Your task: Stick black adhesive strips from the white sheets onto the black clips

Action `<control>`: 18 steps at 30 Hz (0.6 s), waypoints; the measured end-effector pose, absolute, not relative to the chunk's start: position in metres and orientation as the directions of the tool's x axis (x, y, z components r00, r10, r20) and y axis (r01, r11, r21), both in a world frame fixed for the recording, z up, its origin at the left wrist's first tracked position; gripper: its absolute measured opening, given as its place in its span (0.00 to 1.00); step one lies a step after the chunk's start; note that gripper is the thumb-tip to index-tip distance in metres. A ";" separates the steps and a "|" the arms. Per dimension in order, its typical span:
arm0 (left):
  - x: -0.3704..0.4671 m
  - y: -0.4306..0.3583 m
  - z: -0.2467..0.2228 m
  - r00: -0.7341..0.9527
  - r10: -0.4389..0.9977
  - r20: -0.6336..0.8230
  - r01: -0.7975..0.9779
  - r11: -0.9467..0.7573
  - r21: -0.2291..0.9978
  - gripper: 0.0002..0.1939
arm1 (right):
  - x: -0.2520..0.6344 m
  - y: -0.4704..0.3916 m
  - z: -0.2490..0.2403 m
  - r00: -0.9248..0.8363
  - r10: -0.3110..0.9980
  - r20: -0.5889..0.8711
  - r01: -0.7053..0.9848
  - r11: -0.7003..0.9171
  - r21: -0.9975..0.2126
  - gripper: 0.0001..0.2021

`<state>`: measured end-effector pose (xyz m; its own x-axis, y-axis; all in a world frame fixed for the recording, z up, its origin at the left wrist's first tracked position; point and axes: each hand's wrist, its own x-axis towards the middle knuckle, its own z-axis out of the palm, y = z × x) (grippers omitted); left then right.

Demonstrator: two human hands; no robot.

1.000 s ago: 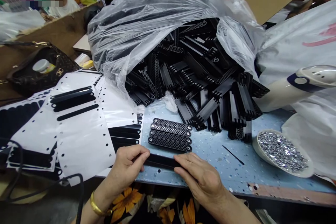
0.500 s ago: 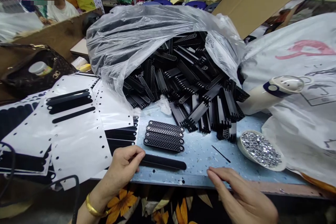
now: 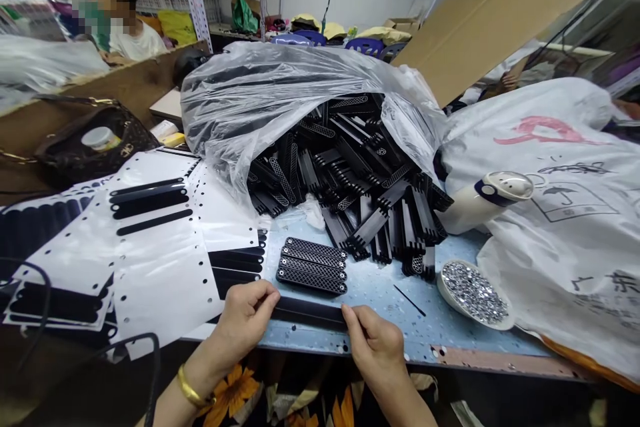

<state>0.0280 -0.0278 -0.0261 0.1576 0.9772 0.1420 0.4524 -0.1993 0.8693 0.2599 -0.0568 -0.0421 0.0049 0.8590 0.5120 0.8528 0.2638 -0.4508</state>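
Black strip (image 3: 311, 313), one | we grip its ends, left fingers (image 3: 266, 293) and right fingers (image 3: 353, 324) | stack (image 3: 311, 267), far side | bowl (image 3: 453, 303), right

the strip (image 3: 311, 314) is plain black, while the stacked pieces (image 3: 312, 267) are black with a silvery criss-cross pattern. the worktop (image 3: 373, 300) is pale blue, flecked white and dark. the bracelet (image 3: 187, 388) is gold

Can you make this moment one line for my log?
left hand: pinching black strip at its left end | right hand: pinching its right end | beyond strip: textured black pieces | right: bowl of shiny parts
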 end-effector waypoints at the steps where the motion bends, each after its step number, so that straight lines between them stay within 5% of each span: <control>1: 0.031 -0.028 -0.024 0.151 0.969 0.198 0.491 -0.247 0.835 0.14 | 0.260 -0.057 -0.040 -0.016 0.856 0.516 0.856 0.278 -0.435 0.27; 5: 0.050 -0.028 -0.017 0.135 0.901 0.412 0.654 -0.393 0.647 0.12 | 0.260 -0.057 -0.029 -0.075 0.844 0.532 0.834 0.345 -0.430 0.25; 9: 0.074 -0.030 -0.018 0.125 0.883 0.453 0.742 -0.386 0.548 0.19 | 0.257 -0.059 -0.026 -0.099 0.838 0.536 0.794 0.391 -0.465 0.22; 18: 0.082 -0.031 -0.035 0.116 0.926 0.360 0.679 -0.339 0.651 0.12 | 0.256 -0.055 -0.045 0.037 0.890 0.454 0.865 0.200 -0.461 0.32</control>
<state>0.0823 -0.0309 -0.0351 0.1161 0.9256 0.3604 0.6792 -0.3387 0.6511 0.2564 -0.0548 -0.0455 0.0365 0.8901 0.4542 0.8646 0.1998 -0.4610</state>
